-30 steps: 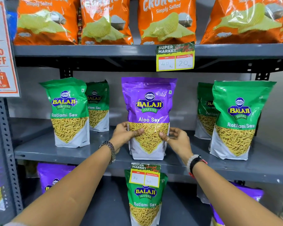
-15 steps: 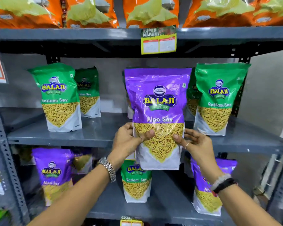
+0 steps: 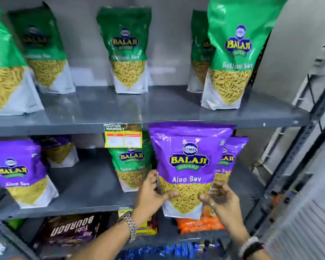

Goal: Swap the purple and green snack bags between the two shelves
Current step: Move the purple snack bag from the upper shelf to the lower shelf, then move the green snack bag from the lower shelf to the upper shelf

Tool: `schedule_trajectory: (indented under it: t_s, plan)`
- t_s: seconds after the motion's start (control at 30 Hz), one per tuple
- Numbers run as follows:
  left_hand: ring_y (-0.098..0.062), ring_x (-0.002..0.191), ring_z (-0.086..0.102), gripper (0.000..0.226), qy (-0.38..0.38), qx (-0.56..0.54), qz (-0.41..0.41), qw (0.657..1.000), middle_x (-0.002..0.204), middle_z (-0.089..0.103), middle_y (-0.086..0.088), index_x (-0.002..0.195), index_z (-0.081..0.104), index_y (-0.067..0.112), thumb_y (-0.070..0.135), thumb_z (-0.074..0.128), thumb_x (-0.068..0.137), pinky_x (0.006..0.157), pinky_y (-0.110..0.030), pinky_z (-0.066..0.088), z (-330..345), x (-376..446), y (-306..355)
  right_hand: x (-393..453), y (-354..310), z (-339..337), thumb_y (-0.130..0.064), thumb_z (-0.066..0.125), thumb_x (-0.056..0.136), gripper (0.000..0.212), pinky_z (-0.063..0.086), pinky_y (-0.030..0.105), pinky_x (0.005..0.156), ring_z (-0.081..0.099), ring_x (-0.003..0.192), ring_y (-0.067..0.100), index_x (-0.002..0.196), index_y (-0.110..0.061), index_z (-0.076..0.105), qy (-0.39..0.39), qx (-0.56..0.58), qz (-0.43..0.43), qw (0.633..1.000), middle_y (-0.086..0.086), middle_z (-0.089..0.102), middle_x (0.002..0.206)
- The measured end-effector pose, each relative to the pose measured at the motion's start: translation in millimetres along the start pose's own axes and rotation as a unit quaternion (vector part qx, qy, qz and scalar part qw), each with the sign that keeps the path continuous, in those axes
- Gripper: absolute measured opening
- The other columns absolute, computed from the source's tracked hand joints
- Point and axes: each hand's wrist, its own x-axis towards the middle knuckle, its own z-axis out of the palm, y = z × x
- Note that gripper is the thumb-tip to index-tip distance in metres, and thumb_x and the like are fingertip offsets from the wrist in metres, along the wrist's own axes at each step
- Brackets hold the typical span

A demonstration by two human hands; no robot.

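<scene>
I hold a purple Aloo Sev bag [image 3: 188,166] upright in front of the lower shelf [image 3: 86,188], right of centre. My left hand [image 3: 152,192] grips its lower left edge and my right hand [image 3: 219,196] its lower right edge. One green Ratlami Sev bag [image 3: 131,167] stands on the lower shelf just left of the held bag. More purple bags stand there at the far left [image 3: 17,173] and behind the held one [image 3: 231,156]. The upper shelf [image 3: 139,107] carries several green bags, one at the centre back [image 3: 128,51] and one at the right front [image 3: 231,57].
A yellow price tag [image 3: 123,136] hangs from the upper shelf's front edge. Below the lower shelf lie dark biscuit packs [image 3: 71,231] and orange packets [image 3: 199,224]. The rack's perforated metal upright [image 3: 296,156] runs down the right side.
The purple bag has come off the upper shelf and gone down and to the right, level with the lower shelf, with both hands on it. My view has dropped by one shelf.
</scene>
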Motion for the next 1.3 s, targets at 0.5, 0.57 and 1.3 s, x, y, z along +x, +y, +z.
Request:
schedule_trajectory:
  t_s: [0.5,0.57,1.3]
  plan:
    - [-0.021,0.108,0.058,0.062,-0.034,0.068,-0.077,0.994,0.111,0.06,-0.001,0.102,0.042,0.029,0.013,0.08,0.055,0.097,-0.042,0.047,-0.5,102.3,-113.6,75.0,93.5,54.5,0.007,0.076,0.061,0.036,0.053,0.026,0.073,0.063,0.072,0.006,0.082,-0.02,0.063,0.075,-0.019,0.118,0.99,-0.006,0.072,0.079]
    - [-0.025,0.113,0.056,0.063,-0.028,0.073,-0.084,0.993,0.114,0.059,0.001,0.104,0.042,0.032,0.016,0.079,0.056,0.099,-0.045,0.045,-1.8,110.9,-122.5,82.3,100.4,59.9,-0.002,0.079,0.061,0.031,0.052,0.037,0.076,0.062,0.075,0.014,0.083,-0.016,0.063,0.078,-0.027,0.117,0.99,0.006,0.071,0.082]
    - [-0.021,0.09,0.061,0.03,0.192,0.0,-0.139,0.971,0.088,0.065,0.001,0.093,0.058,0.018,-0.003,0.066,0.074,0.086,-0.025,0.053,-99.7,52.2,-139.4,47.5,103.6,130.7,0.01,0.057,0.079,0.028,0.046,0.005,0.07,0.059,0.092,0.016,0.092,-0.015,0.056,-0.12,-0.062,0.209,0.969,0.006,0.061,0.095]
